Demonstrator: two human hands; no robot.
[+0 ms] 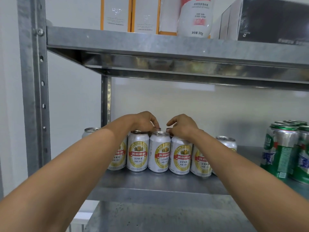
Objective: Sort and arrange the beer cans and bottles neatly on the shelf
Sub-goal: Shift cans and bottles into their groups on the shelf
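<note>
Several white and gold beer cans stand in a row on the metal shelf (150,183). My left hand (143,122) reaches over the row, palm above the second can (138,153), its curled fingertips on the rim of the middle can (159,154). From above, my right hand (183,127) grips the top of the can to its right (181,156), fingers curled round the rim. More white cans stand at the left end (89,131) and the right end (226,142), partly hidden by my arms. Green beer cans (284,148) are grouped at the far right.
The upper shelf (150,39) hangs low over the cans and carries orange-edged boxes (115,14), a white bottle (194,17) and a dark box (274,19). A metal upright (33,81) bounds the left side. Bare shelf lies between the white and green cans.
</note>
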